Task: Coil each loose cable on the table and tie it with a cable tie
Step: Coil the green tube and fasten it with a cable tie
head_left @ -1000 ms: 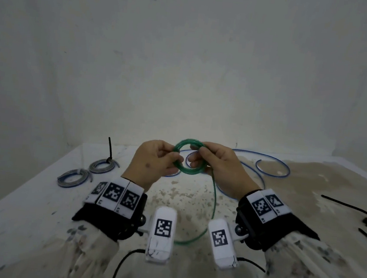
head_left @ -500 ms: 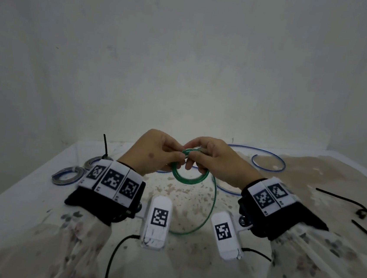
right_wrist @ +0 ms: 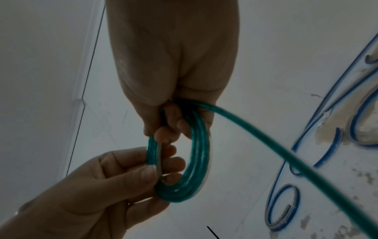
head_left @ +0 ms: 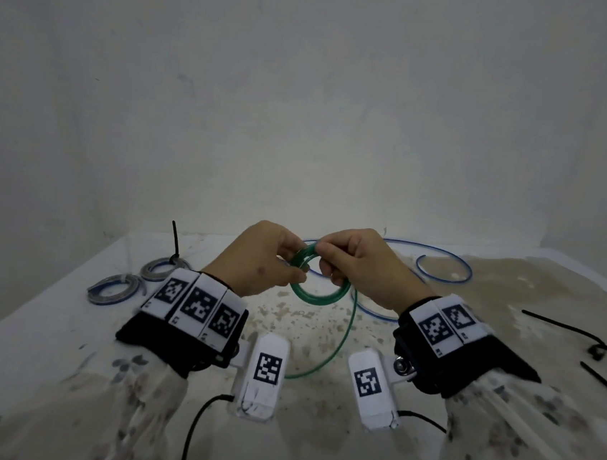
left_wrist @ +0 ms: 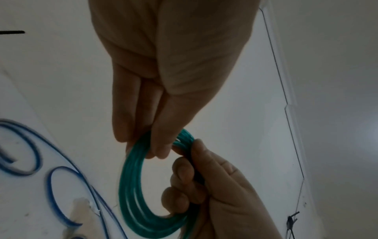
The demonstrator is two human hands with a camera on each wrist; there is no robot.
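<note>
While raised above the table (head_left: 60,320) at frame centre: green cable (head_left: 316,294) coiled into a small ring, pinched on one side by left hand (head_left: 257,258), gripped opposite by right hand (head_left: 362,264); loose tail hanging lower centre. Behind, upper right: blue cable (head_left: 443,278), uncoiled.

Head view downward over table (head_left: 42,314) — wrist views close, shared hands

walls: plain pale grey-white plaster wall (head_left: 308,99), two dark scuff marks near the top | corner: side wall meets it at right | furniture: white tabletop (head_left: 42,314), stained and speckled brown toward right | light: dim, soft
</note>
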